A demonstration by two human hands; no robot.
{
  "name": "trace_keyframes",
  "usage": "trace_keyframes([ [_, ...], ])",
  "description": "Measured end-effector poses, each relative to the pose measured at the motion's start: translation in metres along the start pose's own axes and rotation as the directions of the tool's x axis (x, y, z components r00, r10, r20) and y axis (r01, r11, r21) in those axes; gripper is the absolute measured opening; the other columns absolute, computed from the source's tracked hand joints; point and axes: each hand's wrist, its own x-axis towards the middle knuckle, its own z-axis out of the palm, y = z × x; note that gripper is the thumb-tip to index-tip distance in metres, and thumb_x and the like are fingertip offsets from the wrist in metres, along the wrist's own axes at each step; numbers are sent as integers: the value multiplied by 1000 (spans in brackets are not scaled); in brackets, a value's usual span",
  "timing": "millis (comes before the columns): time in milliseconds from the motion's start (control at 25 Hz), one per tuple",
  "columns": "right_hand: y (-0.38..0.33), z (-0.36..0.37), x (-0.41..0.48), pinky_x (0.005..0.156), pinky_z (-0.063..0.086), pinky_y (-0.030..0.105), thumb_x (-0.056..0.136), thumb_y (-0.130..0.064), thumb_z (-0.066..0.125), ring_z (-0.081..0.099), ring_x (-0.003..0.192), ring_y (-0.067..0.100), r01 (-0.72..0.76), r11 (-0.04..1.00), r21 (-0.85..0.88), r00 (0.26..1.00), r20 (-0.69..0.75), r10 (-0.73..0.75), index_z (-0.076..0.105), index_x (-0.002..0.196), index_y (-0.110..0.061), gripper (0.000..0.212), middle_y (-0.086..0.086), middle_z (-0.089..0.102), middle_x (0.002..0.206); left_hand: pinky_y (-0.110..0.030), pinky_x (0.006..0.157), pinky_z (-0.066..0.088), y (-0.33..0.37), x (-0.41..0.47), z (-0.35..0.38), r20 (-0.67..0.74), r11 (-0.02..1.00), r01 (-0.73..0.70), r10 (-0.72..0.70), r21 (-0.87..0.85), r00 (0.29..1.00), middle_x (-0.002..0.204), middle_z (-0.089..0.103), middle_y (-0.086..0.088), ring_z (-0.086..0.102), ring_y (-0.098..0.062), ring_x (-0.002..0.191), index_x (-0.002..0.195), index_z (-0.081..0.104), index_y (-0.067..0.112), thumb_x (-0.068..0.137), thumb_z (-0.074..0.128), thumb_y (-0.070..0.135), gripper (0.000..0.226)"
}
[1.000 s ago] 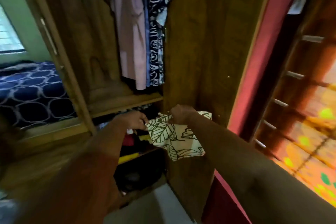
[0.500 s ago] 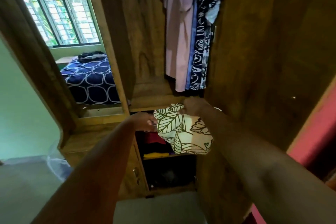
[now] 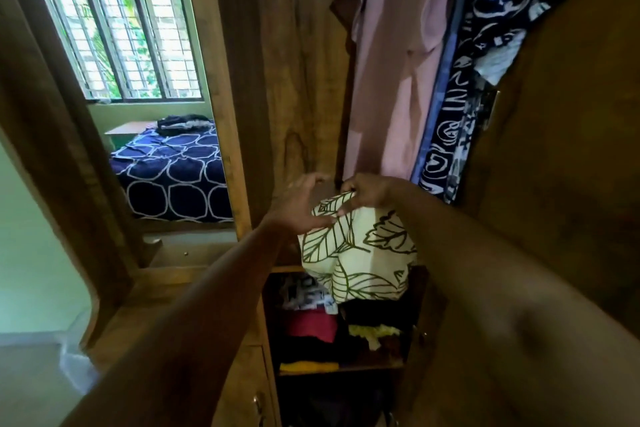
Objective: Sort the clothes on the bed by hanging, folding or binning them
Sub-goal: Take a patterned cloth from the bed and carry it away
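Stowing: right hand [image 3: 369, 192] pinches leaf cloth [image 3: 360, 253], left hand [image 3: 300, 211] open at nine o'clock; next, probably down to the shelf [image 3: 367, 368] at six o'clock.

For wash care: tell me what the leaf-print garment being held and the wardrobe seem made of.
The leaf-print garment: thin matte fabric, probably cotton; it bunches in soft folds. The wardrobe: brown wood or wood-look laminate, low sheen; grain pattern shows, solid or veneer cannot be told.

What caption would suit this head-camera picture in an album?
Right hand pinches a leaf-print cloth, left hand touching it, before a wardrobe with a hanging pink garment and folded clothes.
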Motion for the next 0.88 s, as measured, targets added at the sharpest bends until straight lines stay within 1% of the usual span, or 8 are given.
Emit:
trace_keyframes([
  [160, -5, -14, 24, 93, 44, 23, 75, -33, 79, 59, 103, 11, 39, 994, 104, 994, 100, -49, 65, 112, -18, 41, -7, 63, 113, -43, 112, 33, 0, 51, -18, 459, 996, 84, -75, 1, 885, 153, 30, 0, 31, -23, 138, 150, 17, 31, 62, 86, 44, 113],
  [320, 14, -29, 47, 87, 51, 25, 76, -36, 78, 65, 98, 14, -8, 996, 92, 989, 150, -5, 67, 102, -21, 32, -6, 69, 102, -42, 101, 47, -15, 90, -15, 675, 956, 224, -294, 191, 677, 137, 52, -1, 54, -24, 119, 142, 38, 26, 57, 84, 48, 100],
  [400, 26, -31, 58, 87, 52, 24, 76, -34, 78, 65, 98, 14, -75, 996, 49, 972, 227, 62, 66, 108, -17, 38, -4, 68, 105, -40, 98, 49, -24, 103, -15, 680, 909, 342, -407, 238, 609, 133, 57, -10, 57, -30, 118, 137, 47, 17, 69, 80, 34, 77],
  [560, 42, -37, 88, 93, 51, 32, 79, -9, 76, 62, 102, 18, -109, 988, -112, 884, 444, 148, 61, 117, -12, 41, -1, 63, 109, -34, 84, 52, -34, 126, -22, 614, 900, 365, -432, 239, 661, 121, 59, -19, 60, -27, 97, 126, 53, 0, 92, 55, 6, 35],
  [640, 46, -41, 104, 82, 55, 24, 82, 9, 65, 62, 91, 11, -131, 986, -104, 831, 531, 166, 51, 129, -3, 51, -1, 61, 104, -21, 61, 49, -38, 138, -22, 583, 901, 333, -434, 278, 687, 97, 60, -14, 54, -18, 75, 125, 52, -4, 95, 47, 1, 31],
  [680, 46, -41, 109, 73, 55, 20, 82, 16, 58, 61, 86, 9, -142, 986, -84, 813, 559, 165, 48, 131, -1, 52, 0, 60, 101, -24, 60, 48, -42, 141, -21, 544, 888, 336, -458, 313, 704, 99, 61, -13, 56, -20, 78, 127, 52, -3, 96, 47, 3, 31],
  [800, 43, -38, 122, 58, 49, 18, 83, 21, 47, 53, 81, 14, -190, 981, -43, 846, 499, 186, 49, 125, -4, 49, 4, 55, 91, -38, 90, 48, -64, 152, -11, 454, 841, 232, -472, 488, 756, 130, 57, -14, 58, -32, 111, 127, 56, 0, 98, 43, 13, 34],
  [880, 46, -33, 135, 54, 42, 17, 83, 17, 44, 48, 74, 15, -213, 977, -28, 887, 414, 205, 52, 117, -2, 39, 6, 52, 85, -41, 98, 46, -84, 162, -2, 344, 790, 205, -464, 578, 816, 130, 58, -16, 58, -32, 115, 124, 59, 5, 97, 43, 20, 35],
])
